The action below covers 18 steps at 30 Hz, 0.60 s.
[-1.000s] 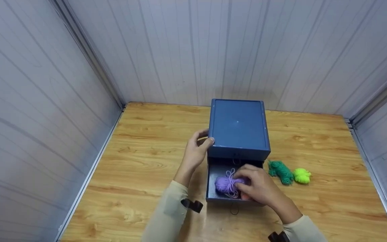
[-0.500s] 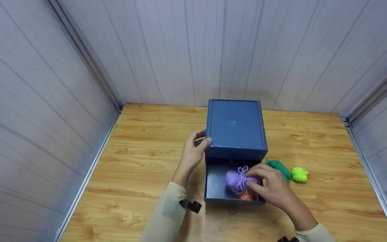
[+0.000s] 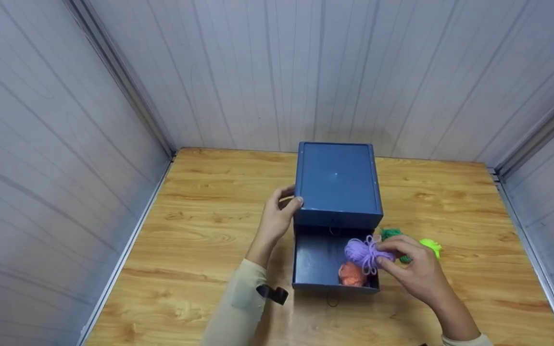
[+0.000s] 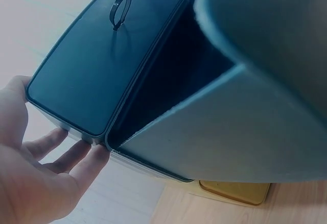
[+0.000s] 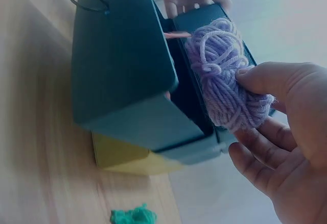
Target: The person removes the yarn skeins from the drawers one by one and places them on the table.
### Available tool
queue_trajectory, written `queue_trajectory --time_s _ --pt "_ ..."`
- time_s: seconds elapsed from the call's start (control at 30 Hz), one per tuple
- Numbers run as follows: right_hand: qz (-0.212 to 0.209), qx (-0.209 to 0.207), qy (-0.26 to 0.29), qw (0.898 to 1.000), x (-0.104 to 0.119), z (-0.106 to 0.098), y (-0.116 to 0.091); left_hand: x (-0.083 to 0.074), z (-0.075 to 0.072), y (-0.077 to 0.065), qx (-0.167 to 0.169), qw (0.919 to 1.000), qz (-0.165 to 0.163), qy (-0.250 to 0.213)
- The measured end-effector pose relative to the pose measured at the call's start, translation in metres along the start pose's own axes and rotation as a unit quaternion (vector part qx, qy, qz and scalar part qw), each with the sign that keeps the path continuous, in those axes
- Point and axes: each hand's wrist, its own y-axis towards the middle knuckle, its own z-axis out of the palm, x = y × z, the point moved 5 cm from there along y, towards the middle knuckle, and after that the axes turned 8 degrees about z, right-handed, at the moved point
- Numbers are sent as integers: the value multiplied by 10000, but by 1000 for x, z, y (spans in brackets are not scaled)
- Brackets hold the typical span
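Observation:
A blue two-drawer cabinet (image 3: pixel 337 178) stands on the wooden table, its lower drawer (image 3: pixel 315 262) pulled out. My left hand (image 3: pixel 277 218) holds the cabinet's left side near the front, thumb at the top corner; the left wrist view has its fingers (image 4: pixel 89 165) against the side wall. Over the drawer's right edge, my right hand (image 3: pixel 416 269) pinches a purple yarn skein (image 3: pixel 361 254) between thumb and fingers. The right wrist view presents the skein (image 5: pixel 214 76) tied round its middle with loose loops. An orange ball of yarn (image 3: pixel 352 275) lies in the drawer's front right corner.
Right of the cabinet lie a green yarn skein (image 3: pixel 391 234) and a bright yellow one (image 3: pixel 432 247), both partly behind my right hand. A black loop pull (image 3: pixel 333 300) hangs from the drawer front. Yellow material (image 5: pixel 122 155) shows beneath the cabinet. Pale panel walls enclose the table.
My right hand has lifted the purple skein and carried it rightwards to the drawer's edge, uncovering the orange yarn. The left hand keeps its place on the cabinet.

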Motion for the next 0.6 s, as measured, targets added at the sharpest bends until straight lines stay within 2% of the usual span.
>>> queue_trajectory --time_s 0.2,0.37,0.6 --pt "417 -216 -117 9988 -19 -20 -3 0 0 0 -11 10000 11 -17" --pt "535 -385 -354 9972 -34 -33 -8 1 1 0 -15 10000 -58 -36" --pt "814 -369 -712 9935 -57 -31 -17 1 1 1 12 10000 -26 3"
